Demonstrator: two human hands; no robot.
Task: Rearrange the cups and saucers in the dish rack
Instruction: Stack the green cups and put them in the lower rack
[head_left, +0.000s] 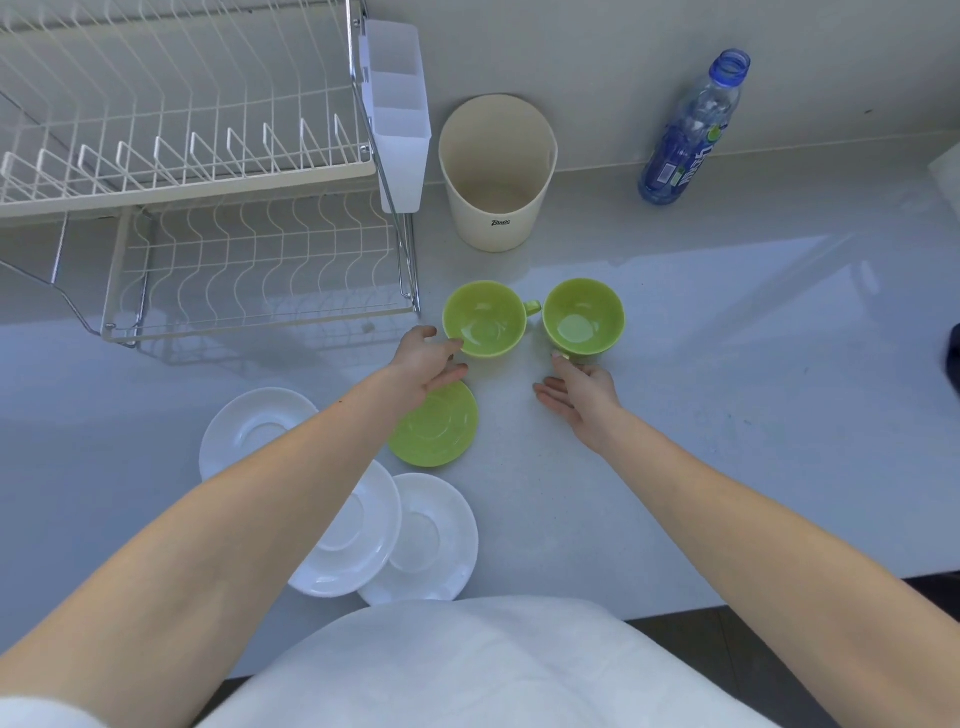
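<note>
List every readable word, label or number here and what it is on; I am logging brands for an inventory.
Cream round plastic container: a small dark script logo low on its side, too small to read.
Clear blue plastic bottle: a blue label with large white characters and a barcode patch, blurred and unreadable.
Nothing else carries text.
</note>
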